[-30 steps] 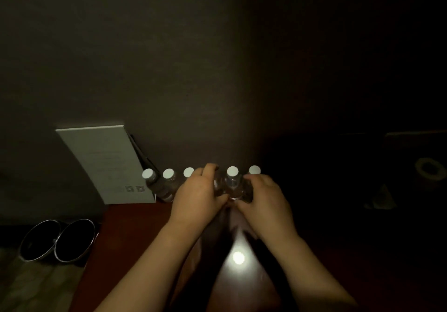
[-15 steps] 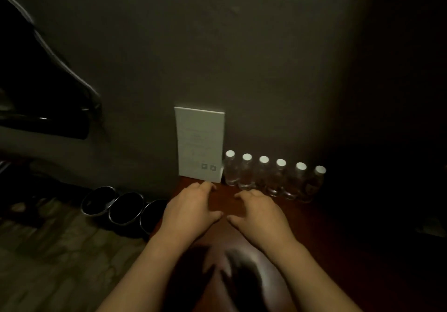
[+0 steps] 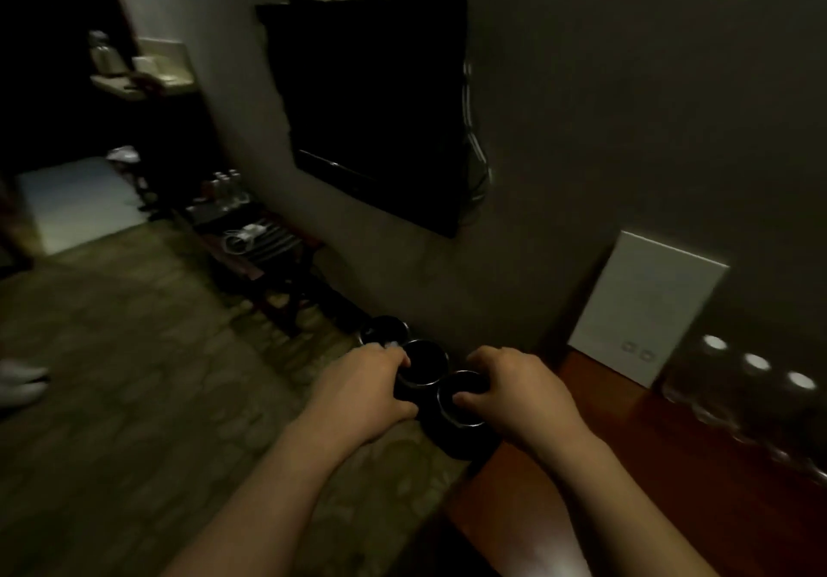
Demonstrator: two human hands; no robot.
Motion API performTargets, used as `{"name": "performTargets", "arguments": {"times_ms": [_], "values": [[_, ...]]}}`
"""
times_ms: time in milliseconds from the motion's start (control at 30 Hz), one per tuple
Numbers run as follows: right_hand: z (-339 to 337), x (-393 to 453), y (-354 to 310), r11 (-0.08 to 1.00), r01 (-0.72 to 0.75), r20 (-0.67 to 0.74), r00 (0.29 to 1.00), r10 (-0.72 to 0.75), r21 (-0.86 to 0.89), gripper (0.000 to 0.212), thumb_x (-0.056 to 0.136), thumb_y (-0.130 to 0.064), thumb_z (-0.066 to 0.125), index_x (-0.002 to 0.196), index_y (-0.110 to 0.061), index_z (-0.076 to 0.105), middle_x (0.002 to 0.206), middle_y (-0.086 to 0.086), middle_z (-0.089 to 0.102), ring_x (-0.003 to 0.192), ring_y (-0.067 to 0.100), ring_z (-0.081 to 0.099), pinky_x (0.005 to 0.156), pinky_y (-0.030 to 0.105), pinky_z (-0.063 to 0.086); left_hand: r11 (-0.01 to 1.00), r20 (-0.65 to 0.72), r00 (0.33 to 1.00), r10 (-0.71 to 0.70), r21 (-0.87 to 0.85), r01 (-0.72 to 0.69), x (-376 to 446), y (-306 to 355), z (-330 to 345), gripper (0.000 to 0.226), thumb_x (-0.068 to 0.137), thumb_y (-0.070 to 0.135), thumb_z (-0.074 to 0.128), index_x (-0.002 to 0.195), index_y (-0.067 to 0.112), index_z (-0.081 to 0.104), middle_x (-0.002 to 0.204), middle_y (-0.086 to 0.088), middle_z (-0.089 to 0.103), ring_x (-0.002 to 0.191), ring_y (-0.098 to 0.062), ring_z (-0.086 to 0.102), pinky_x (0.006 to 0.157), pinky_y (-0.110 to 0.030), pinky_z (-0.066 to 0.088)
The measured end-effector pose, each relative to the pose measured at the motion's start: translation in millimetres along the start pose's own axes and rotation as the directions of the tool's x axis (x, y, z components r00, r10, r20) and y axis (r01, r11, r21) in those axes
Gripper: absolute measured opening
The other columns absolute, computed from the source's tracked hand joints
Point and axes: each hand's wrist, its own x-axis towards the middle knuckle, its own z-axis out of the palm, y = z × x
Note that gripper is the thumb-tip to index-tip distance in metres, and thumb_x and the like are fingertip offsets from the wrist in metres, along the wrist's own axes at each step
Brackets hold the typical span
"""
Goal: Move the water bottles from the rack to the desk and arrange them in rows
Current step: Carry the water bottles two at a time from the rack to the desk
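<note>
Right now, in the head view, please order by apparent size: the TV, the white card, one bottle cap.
1. TV, largest.
2. White card.
3. Bottle cap, smallest.
The TV hangs farther away than the card, so its lead is real, not from nearness.

left hand (image 3: 367, 390) empty | right hand (image 3: 514, 390) empty | bottles (image 3: 756, 379) on desk (image 3: 671, 464)

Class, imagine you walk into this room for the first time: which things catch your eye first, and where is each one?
The two bare hands, left hand and right hand, hang low in the middle, in front of round dark bins on the floor. A pale card leans on the wall at the right, on the reddish desk, beside white-capped water bottles. A black screen hangs on the wall above.
</note>
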Motion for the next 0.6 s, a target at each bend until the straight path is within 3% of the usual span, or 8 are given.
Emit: {"name": "performTargets", "arguments": {"times_ms": [167, 300, 600], "values": [[16, 33, -76, 0.995, 0.104, 0.058, 0.993, -0.104, -0.01, 0.047, 0.081, -0.05, 0.07, 0.123, -0.034, 0.058, 0.108, -0.009, 0.062, 0.096, 0.011, 0.061, 0.074, 0.031, 0.056, 0.99, -0.019, 0.99, -0.14, -0.03, 0.139, -19, -80, -21, 0.058, 0.077, 0.056, 0.068, 0.128, 0.033, 0.055, 0.123, 0.004, 0.057, 0.113, -0.016, 0.055, 0.089, -0.037, 0.052], [28, 69, -123, 0.989, 0.149, 0.111, 0.983, -0.149, 0.011, 0.047, 0.081, -0.044, 0.071, 0.124, -0.032, 0.059, 0.11, -0.006, 0.063, 0.097, 0.014, 0.062, 0.077, 0.032, 0.055, 0.978, -0.059, 0.977, -0.203, -0.056, 0.2, -13, -129, -28, 0.058, 0.077, 0.059, 0.067, 0.129, 0.035, 0.054, 0.126, 0.006, 0.056, 0.115, -0.015, 0.054, 0.091, -0.033, 0.049], [67, 205, -198, 0.974, 0.225, 0.158, 0.961, -0.228, 0.033, 0.054, 0.08, -0.049, 0.071, 0.129, -0.032, 0.057, 0.119, -0.006, 0.061, 0.105, 0.013, 0.06, 0.083, 0.031, 0.054, 0.949, -0.099, 0.955, -0.28, -0.177, 0.26, 77, -250, -36, 0.055, 0.079, 0.056, 0.07, 0.128, 0.036, 0.054, 0.13, 0.01, 0.051, 0.116, -0.01, 0.052, 0.095, -0.034, 0.049]]}}
